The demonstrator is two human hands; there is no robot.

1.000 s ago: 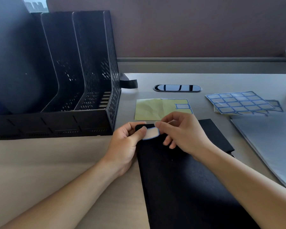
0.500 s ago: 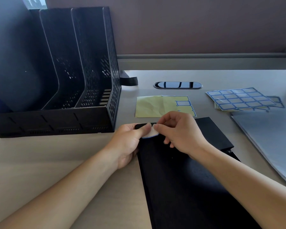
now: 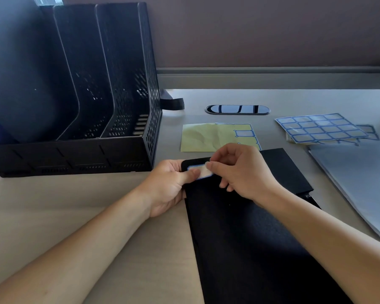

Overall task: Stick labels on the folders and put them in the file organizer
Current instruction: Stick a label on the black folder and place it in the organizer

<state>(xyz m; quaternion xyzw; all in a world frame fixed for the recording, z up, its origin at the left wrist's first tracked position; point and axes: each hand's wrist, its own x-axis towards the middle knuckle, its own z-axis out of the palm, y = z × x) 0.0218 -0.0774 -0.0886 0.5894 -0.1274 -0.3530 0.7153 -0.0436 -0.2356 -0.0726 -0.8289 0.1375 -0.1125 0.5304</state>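
A black folder (image 3: 246, 233) lies flat on the desk in front of me. A white label with a blue border (image 3: 203, 172) sits at its far left corner. My left hand (image 3: 171, 185) grips that corner, its thumb pressing the label's left end. My right hand (image 3: 243, 172) pinches the label's right end between thumb and forefinger. The black mesh file organizer (image 3: 123, 84) stands at the left, and a dark folder (image 3: 20, 73) fills its left slot.
A yellow backing sheet (image 3: 206, 138) with few labels left lies beyond the folder. Full label sheets (image 3: 320, 127) sit at the far right, above a stack of grey folders (image 3: 360, 178). A black cable grommet (image 3: 237, 109) is set in the desk.
The label has come down flatter onto the folder's corner. My left thumb has slid onto its left end, and more of its blue border shows.
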